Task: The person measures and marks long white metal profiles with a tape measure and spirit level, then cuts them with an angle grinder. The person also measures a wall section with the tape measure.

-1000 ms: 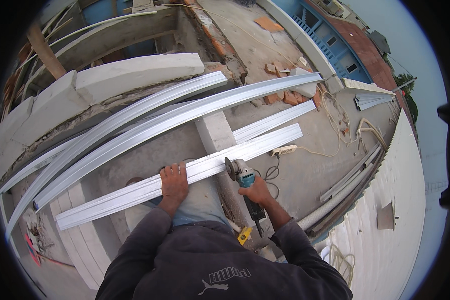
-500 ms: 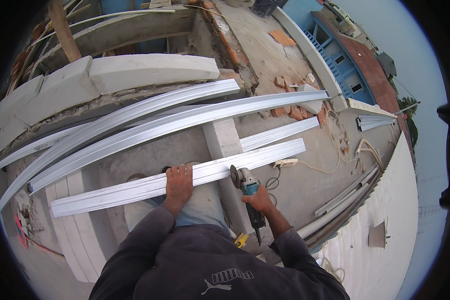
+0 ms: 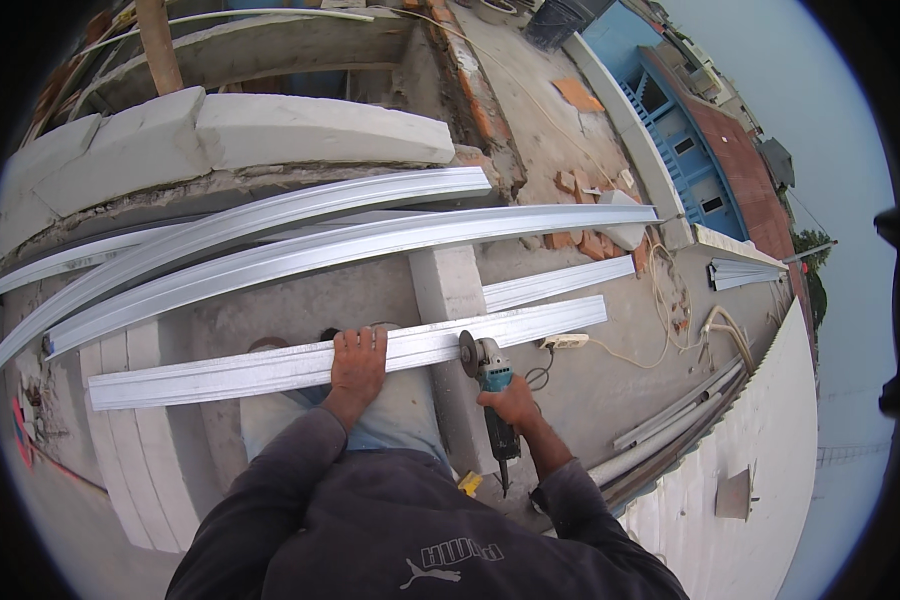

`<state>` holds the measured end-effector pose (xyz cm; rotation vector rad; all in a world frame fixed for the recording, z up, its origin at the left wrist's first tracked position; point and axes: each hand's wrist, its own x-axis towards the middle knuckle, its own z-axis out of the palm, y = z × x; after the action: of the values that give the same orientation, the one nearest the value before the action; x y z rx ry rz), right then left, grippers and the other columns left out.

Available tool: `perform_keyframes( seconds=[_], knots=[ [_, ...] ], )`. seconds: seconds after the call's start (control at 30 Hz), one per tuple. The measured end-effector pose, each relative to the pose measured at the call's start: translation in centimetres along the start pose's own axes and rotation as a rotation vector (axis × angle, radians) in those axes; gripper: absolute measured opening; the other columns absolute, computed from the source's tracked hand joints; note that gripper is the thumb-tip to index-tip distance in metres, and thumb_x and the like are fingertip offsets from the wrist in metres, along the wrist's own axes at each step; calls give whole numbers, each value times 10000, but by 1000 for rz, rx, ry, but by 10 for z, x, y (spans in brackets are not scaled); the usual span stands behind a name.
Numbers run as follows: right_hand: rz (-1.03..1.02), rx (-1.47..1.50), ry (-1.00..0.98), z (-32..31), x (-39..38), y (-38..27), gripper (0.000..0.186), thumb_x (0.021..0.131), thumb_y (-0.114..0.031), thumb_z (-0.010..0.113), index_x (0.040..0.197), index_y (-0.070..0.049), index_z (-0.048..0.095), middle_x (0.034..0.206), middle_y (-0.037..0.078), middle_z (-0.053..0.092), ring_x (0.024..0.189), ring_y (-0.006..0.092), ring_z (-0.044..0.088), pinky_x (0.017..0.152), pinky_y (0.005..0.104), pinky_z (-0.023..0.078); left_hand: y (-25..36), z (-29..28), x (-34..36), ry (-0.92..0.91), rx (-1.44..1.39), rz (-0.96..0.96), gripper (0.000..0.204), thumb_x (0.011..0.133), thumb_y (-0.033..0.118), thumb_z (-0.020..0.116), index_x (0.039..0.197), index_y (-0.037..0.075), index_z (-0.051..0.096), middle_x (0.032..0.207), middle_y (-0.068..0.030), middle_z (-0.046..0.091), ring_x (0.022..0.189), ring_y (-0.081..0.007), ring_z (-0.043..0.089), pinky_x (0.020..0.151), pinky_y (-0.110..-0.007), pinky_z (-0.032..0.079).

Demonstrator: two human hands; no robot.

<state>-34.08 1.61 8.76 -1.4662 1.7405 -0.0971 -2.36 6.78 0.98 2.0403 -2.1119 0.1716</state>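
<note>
My left hand grips a silver metal channel over my bent legs, fingers curled across its top face. The channel lies crosswise over a pale block and stacked blocks on the left. My right hand is closed round a teal and black angle grinder, its disc at the near edge of the channel; whether it touches is hard to tell.
Long bent channels lie beyond, beside a broken white ledge. To the right are a power strip, loose cords, broken bricks, pipes and a white sheet. A yellow tool lies near my right forearm.
The view has turned slightly, so the channel sits more level and its right end lower in the picture. Both hands keep their holds, the grinder staying at the channel's edge.
</note>
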Motion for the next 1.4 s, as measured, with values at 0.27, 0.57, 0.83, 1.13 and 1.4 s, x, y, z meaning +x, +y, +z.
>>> perform_keyframes(
  seconds=[0.27, 0.57, 0.83, 1.13, 1.4],
  knots=[
    [13, -10, 2, 0, 10, 1, 466, 675, -260, 866, 1023, 21, 737, 963, 161, 767, 864, 268, 736, 800, 403, 583, -2, -4, 1, -7, -14, 6, 421, 950, 212, 608, 1348, 76, 613, 1118, -122, 613, 1021, -302, 575, 976, -495, 431],
    [-22, 29, -4, -1, 24, 0, 406, 682, -246, 863, 962, 21, 740, 880, 148, 756, 800, 251, 731, 744, 404, 573, -1, -7, 0, -30, -8, 5, 422, 950, 218, 608, 1347, 76, 615, 1112, -120, 613, 1030, -298, 571, 984, -480, 427],
    [3, 57, -26, 1, 20, -5, 360, 690, -199, 859, 962, 6, 741, 880, 112, 749, 782, 223, 712, 727, 385, 565, -1, -6, -1, 14, 19, 3, 401, 970, 238, 596, 1345, 99, 621, 1089, -102, 608, 1021, -285, 566, 976, -468, 431],
    [-1, 51, -8, -6, 27, -29, 370, 686, -205, 858, 965, 11, 745, 889, 116, 752, 789, 221, 718, 734, 383, 567, -1, -8, -1, -44, 21, -5, 402, 981, 236, 589, 1360, 106, 600, 1098, -102, 602, 1028, -276, 559, 976, -460, 421],
    [20, -17, -1, -6, 35, -22, 400, 676, -213, 865, 976, 26, 752, 902, 135, 757, 791, 230, 724, 729, 388, 570, 0, -7, 0, -119, -18, -18, 442, 994, 234, 579, 1409, 83, 587, 1165, -126, 603, 1081, -298, 557, 1043, -500, 400]
  ],
)
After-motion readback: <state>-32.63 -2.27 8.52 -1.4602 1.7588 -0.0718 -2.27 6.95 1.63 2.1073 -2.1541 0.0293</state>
